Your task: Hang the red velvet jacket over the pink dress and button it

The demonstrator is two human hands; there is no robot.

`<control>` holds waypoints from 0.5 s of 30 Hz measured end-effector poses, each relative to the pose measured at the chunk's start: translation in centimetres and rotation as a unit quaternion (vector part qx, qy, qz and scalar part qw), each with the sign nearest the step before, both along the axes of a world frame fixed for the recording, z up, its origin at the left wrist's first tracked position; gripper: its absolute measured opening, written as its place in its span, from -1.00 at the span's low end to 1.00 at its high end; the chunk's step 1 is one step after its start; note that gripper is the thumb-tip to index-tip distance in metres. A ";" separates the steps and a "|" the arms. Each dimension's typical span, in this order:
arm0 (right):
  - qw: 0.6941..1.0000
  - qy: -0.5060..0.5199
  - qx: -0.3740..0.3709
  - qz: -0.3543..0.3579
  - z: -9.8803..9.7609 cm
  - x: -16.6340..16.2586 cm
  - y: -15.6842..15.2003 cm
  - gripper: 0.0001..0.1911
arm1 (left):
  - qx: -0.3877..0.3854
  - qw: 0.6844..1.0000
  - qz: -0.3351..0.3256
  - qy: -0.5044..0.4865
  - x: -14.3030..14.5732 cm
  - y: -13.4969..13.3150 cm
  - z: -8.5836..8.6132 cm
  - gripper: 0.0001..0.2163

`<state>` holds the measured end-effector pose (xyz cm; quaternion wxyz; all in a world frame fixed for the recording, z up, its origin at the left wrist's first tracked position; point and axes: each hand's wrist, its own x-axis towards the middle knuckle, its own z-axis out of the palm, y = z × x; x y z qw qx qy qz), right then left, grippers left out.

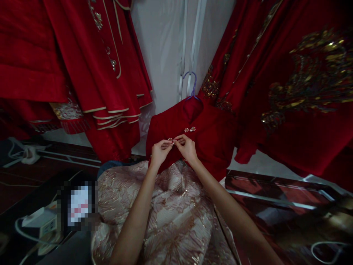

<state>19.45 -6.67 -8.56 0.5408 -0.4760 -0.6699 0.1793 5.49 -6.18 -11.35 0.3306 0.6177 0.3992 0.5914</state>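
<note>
While red garment [213, 138] is sitting on purple hanger [193, 88], far side of patterned fabric [179, 221], left hand [160, 151] and right hand [186, 148] are pinching beaded fastener [170, 139] in fingertip grip. Step apparently in hand: working fastener. Next move likely calling for fine two-handed alignment.

From here the left grip [160, 152] and right grip [186, 148] partly hide the beaded clasp [170, 139], a bright rectangle [79, 204] is blurred into squares, and the pale brocade [176, 224] runs out of sight below
</note>
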 end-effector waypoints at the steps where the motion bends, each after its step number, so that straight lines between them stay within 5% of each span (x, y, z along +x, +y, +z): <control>1: 1.000 0.005 -0.005 0.014 -0.1 0.2 -0.1 -0.83 | 0.004 1.000 0.000 0.006 -0.1 0.2 -0.2 -0.84; 6: 0.995 0.038 -0.055 0.069 -1.1 2.6 -2.5 -0.78 | -0.020 0.997 -0.006 0.070 -1.7 1.3 -1.7 -0.84; 10: 0.996 -0.015 -0.077 0.032 -2.7 5.8 -5.3 -0.81 | -0.082 0.981 -0.047 0.169 -3.1 1.2 -2.5 -0.85; 15: 0.990 -0.039 -0.134 0.034 -4.7 7.9 -5.7 -0.83 | -0.180 0.952 -0.146 0.200 -3.9 0.1 -2.0 -0.78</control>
